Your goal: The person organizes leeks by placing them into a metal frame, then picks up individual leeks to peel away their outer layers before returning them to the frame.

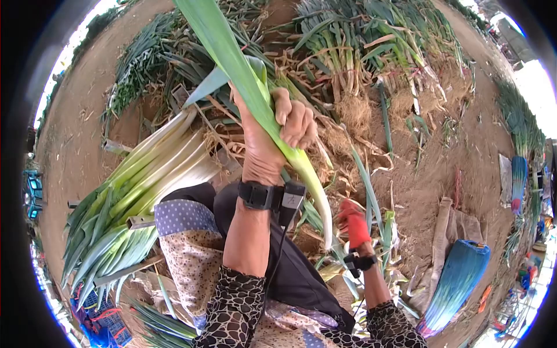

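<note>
My left hand [277,124], bare and with a black strap at the wrist, is closed round a large green onion [307,174]. Its broad green leaves rise past the top of the view, and its white end hangs down to the right. My right hand [354,225] wears a red glove and is lower, just right of that white end and apart from it. Motion blurs its fingers. Left of my knees, a pile of stripped green onions [156,153] lies with white ends up and leaves down on a metal support [141,223].
Unpeeled green onions with roots [348,64] are heaped ahead, over dry husks and soil. At right lie a blue-wrapped bundle [455,284] and a brown sack [447,232]. A blue crate [104,322] is at lower left. Another wrapped bundle [518,180] stands far right.
</note>
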A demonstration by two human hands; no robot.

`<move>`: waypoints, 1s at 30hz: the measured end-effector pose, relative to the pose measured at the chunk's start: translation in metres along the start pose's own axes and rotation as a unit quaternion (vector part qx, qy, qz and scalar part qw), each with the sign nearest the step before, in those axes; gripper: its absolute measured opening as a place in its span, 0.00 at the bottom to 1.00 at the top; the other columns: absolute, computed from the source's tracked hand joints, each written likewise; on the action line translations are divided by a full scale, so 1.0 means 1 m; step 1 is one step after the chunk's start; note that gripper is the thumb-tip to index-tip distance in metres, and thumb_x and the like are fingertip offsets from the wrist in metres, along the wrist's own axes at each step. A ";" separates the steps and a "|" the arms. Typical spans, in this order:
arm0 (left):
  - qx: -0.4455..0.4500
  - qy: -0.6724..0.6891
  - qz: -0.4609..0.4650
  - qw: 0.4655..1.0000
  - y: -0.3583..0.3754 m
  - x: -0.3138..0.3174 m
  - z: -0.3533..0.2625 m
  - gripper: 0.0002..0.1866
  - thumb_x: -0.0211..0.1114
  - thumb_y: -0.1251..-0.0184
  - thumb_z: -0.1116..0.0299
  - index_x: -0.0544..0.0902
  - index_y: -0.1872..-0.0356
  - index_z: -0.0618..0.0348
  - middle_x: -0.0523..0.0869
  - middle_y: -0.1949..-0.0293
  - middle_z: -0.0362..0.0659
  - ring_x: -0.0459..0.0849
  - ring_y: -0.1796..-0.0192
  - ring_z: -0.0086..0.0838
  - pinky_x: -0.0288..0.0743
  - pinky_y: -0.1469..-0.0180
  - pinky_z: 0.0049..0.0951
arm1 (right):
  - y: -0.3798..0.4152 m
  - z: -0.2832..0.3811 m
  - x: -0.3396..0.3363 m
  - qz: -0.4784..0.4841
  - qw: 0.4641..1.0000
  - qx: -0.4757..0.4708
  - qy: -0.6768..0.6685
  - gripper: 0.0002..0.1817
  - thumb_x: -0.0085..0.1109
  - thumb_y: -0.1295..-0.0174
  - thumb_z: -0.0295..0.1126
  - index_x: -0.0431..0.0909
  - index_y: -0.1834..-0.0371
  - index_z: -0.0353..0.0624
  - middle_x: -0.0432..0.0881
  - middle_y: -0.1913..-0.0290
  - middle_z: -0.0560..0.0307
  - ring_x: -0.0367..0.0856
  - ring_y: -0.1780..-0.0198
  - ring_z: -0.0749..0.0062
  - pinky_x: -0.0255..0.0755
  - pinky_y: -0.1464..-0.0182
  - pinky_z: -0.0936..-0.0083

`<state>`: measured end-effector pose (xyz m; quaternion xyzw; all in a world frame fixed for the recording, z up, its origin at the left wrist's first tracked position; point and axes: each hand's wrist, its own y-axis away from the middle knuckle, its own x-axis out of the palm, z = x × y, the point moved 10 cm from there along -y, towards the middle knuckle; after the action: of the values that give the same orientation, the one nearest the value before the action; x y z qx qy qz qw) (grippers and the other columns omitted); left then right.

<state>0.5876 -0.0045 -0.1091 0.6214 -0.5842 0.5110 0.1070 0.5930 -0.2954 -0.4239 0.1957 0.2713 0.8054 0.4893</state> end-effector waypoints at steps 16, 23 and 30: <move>0.069 -0.166 -0.387 0.904 0.036 -0.045 0.000 0.42 0.33 0.39 0.18 0.66 0.79 0.53 0.67 0.85 0.40 0.63 0.84 0.27 0.62 0.76 0.27 | 0.032 0.110 0.067 -0.107 0.932 -0.345 -0.035 0.17 0.51 0.27 0.44 0.78 0.47 0.44 0.81 0.54 0.59 0.79 0.54 0.74 0.74 0.52 0.75; 0.023 -0.141 -0.250 0.958 0.010 -0.011 0.007 0.44 0.28 0.38 0.19 0.65 0.84 0.54 0.63 0.90 0.41 0.60 0.87 0.27 0.59 0.83 0.28 | -0.037 0.055 0.024 -0.066 0.995 0.042 0.066 0.15 0.50 0.31 0.44 0.79 0.51 0.50 0.78 0.72 0.63 0.74 0.79 0.79 0.68 0.79 0.80; 0.049 -0.152 -0.280 0.947 0.015 -0.024 -0.003 0.44 0.29 0.38 0.19 0.67 0.81 0.55 0.65 0.88 0.41 0.62 0.86 0.26 0.62 0.81 0.28 | 0.028 0.111 0.024 0.062 0.982 -0.176 -0.033 0.18 0.49 0.29 0.27 0.76 0.37 0.47 0.81 0.49 0.61 0.78 0.48 0.76 0.73 0.52 0.82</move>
<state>0.5785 0.0083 -0.1328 0.8347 -0.3709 0.3875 0.1249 0.6276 -0.2576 -0.3190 0.1499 0.0961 0.8625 0.4737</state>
